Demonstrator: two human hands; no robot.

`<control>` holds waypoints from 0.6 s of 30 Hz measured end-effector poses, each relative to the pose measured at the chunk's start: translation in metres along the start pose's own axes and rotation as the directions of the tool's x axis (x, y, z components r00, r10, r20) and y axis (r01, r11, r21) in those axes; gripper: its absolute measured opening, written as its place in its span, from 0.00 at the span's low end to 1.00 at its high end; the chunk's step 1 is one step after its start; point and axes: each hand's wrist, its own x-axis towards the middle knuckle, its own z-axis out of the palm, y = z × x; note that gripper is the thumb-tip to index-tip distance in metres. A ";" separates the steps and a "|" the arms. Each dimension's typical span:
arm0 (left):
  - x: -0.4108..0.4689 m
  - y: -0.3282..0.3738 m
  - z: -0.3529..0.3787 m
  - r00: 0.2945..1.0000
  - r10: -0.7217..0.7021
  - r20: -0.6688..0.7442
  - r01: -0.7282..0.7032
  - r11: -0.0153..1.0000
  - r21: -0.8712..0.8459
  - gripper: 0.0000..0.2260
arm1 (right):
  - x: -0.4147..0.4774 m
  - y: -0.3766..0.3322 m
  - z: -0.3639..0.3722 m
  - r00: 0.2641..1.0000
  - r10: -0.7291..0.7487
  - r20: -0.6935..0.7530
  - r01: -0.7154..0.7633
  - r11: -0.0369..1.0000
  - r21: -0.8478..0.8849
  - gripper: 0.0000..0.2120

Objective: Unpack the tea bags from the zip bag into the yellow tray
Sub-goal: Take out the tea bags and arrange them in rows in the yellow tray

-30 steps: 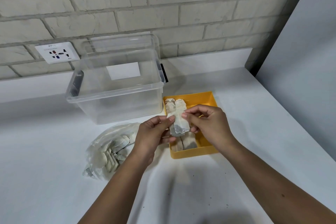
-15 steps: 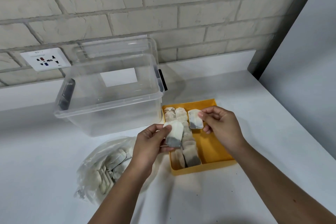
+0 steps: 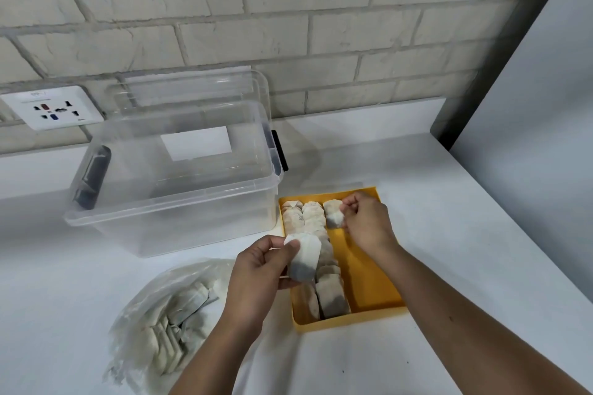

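Observation:
The yellow tray (image 3: 369,279) sits on the white table, with several tea bags (image 3: 330,297) lined in two rows along its left side. My left hand (image 3: 256,269) pinches one tea bag (image 3: 305,258) above the tray's left edge. My right hand (image 3: 365,218) pinches another tea bag (image 3: 333,216) low over the tray's far end, at the head of a third row. The clear zip bag (image 3: 167,314), holding several more tea bags, lies crumpled on the table to the left of my left forearm.
A clear plastic storage box (image 3: 173,176) with dark latches stands behind the tray and zip bag, its lid propped against the brick wall. A wall socket (image 3: 53,107) is at the far left. A grey panel (image 3: 529,125) borders the table on the right.
The two tea bags held together a second ago were pulled apart. My right hand carried one to the tray's far end and lowered it; my left hand keeps the other.

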 end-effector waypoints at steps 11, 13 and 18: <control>0.003 -0.002 -0.001 0.999 -0.030 -0.022 0.029 0.998 -0.052 0.05 | -0.020 -0.005 -0.011 0.995 -0.027 -0.092 0.033 0.997 0.069 0.11; 0.002 0.000 0.000 0.999 -0.042 -0.026 0.040 0.996 -0.080 0.05 | -0.043 -0.012 -0.022 0.990 -0.087 -0.109 0.115 0.951 0.287 0.07; 0.000 0.003 0.008 1.000 -0.012 -0.009 0.011 0.996 -0.093 0.04 | -0.089 -0.022 -0.025 0.970 -0.139 0.199 0.024 0.871 0.491 0.09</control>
